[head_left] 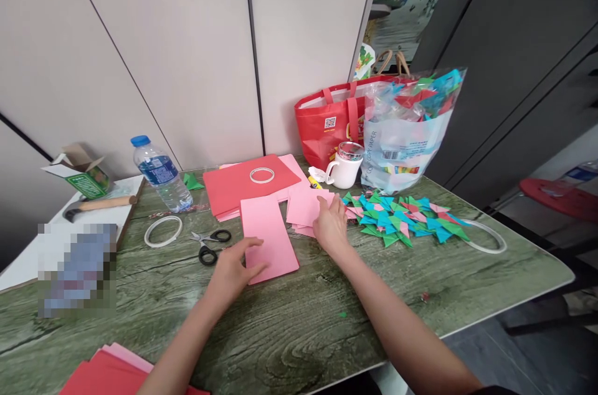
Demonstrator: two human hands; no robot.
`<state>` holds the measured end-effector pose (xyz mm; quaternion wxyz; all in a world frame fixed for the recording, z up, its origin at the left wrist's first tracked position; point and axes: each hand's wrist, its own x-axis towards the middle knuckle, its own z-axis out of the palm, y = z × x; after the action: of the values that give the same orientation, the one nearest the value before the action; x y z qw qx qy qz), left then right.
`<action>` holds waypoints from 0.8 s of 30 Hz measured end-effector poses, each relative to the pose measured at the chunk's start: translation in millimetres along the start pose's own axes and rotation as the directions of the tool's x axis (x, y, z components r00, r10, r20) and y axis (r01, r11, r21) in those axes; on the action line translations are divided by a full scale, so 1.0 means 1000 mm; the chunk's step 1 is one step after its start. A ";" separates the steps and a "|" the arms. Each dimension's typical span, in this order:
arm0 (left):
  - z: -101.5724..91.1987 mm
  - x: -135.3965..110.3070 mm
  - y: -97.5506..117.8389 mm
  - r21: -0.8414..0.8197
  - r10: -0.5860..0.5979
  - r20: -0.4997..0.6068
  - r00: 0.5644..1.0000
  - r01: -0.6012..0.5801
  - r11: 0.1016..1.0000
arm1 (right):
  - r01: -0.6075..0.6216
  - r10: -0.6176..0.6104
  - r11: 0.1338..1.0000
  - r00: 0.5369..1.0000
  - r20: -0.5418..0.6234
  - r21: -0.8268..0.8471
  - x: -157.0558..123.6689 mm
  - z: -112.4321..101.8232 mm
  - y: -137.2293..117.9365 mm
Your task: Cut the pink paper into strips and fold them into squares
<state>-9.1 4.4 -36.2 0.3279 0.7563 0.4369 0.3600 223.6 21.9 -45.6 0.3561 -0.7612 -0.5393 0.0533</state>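
Observation:
A pink paper sheet [270, 234] lies flat on the green wood-grain table [299, 320]. My left hand [232, 270] rests on the sheet's lower left edge, fingers stretched out. My right hand [331, 224] lies open on a small stack of pink paper pieces [304, 207] to the right of the sheet. Just past my right hand spreads a pile of folded paper triangles [404, 220] in blue, green and pink.
Black-handled scissors [208, 244], two tape rings [163, 231], a water bottle [162, 174] and a red paper stack [247, 186] sit to the left and behind. A white mug [344, 166], red bag [329, 124] and plastic bag of triangles [406, 133] stand at the back.

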 end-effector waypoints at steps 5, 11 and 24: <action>0.005 -0.002 -0.003 0.233 0.118 0.233 0.965 -0.173 0.957 | 0.383 -0.422 0.879 0.902 0.092 0.285 -0.012 0.011 -0.010; 0.001 -0.002 -0.004 0.244 0.085 0.230 0.969 -0.142 0.959 | 0.382 -0.618 0.717 0.735 0.279 0.583 -0.030 0.016 -0.020; -0.001 0.004 -0.001 -0.039 -0.097 -0.223 0.970 0.090 0.995 | 0.087 -0.528 0.674 0.751 0.396 0.733 -0.029 0.011 -0.023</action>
<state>-9.0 8.9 -35.7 0.3039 0.6845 0.5011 0.4337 189.1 6.3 -48.6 0.4280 -0.4154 -0.6903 0.4096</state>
